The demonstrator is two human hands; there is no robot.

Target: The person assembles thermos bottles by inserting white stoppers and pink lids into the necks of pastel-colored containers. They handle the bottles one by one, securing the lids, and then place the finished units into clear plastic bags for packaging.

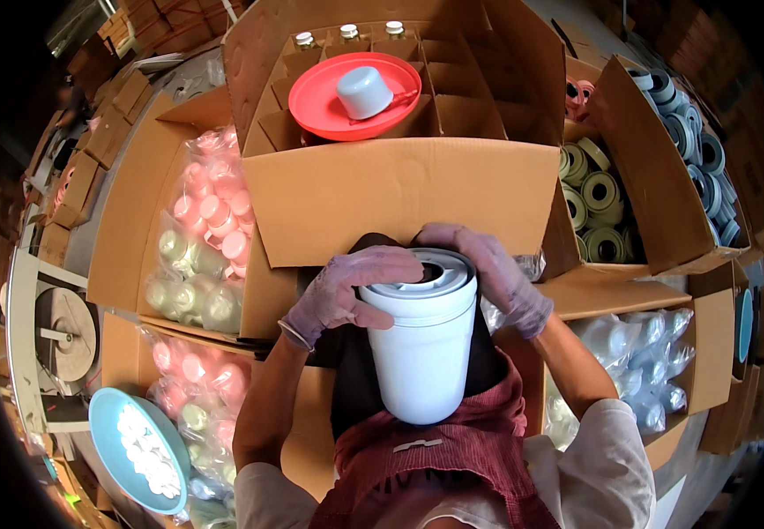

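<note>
A tapered, light blue plastic container (423,366) stands on my lap, tilted slightly toward me. On its top sits a grey-blue ring-shaped lid (443,273) with a dark round opening in the middle. My left hand (346,291), in a thin purplish glove, grips the left rim, its fingers over the lid and its thumb against the front wall. My right hand (496,273), gloved likewise, curls round the right and far side of the lid; some of its fingertips are hidden.
Ahead, a divided cardboard box (399,185) carries a red dish (311,106) with a pale blue cup (364,93). Bagged pink cups (214,212) lie at left, above a blue basin (104,423) of small white parts. Boxes of green rings (600,189) and blue rings (711,154) stand at right.
</note>
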